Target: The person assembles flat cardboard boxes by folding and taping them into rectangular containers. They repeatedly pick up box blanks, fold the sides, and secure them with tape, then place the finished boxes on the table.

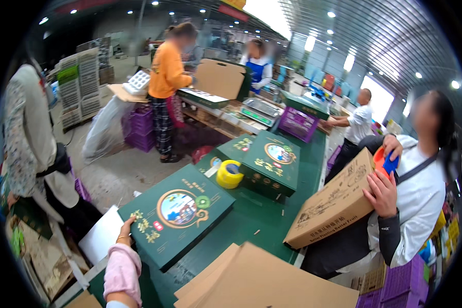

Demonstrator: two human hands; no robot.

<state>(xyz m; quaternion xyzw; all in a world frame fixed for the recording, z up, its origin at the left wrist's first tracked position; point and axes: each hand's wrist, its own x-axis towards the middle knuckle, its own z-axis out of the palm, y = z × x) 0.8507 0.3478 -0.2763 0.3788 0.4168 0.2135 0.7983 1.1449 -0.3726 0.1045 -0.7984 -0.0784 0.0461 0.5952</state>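
Right of left hand (128,229), see cardboard (272,280). With that hand, touching box (177,213) just to its right; cannot tell if gripping, nor see right hand. Apparently closed already; cannot judge what remains. Beyond hand, see tape (228,177), 1 more closed box (267,174).

1. On the near green box (177,213) at my left hand (127,231), I see large gold characters (145,226), a small red label (158,226) and finer lines.
2. The farther green box (272,159) shows me similar gold characters.
3. Right of me, the brown carton (331,203) bears dark characters above Latin lettering (333,231).
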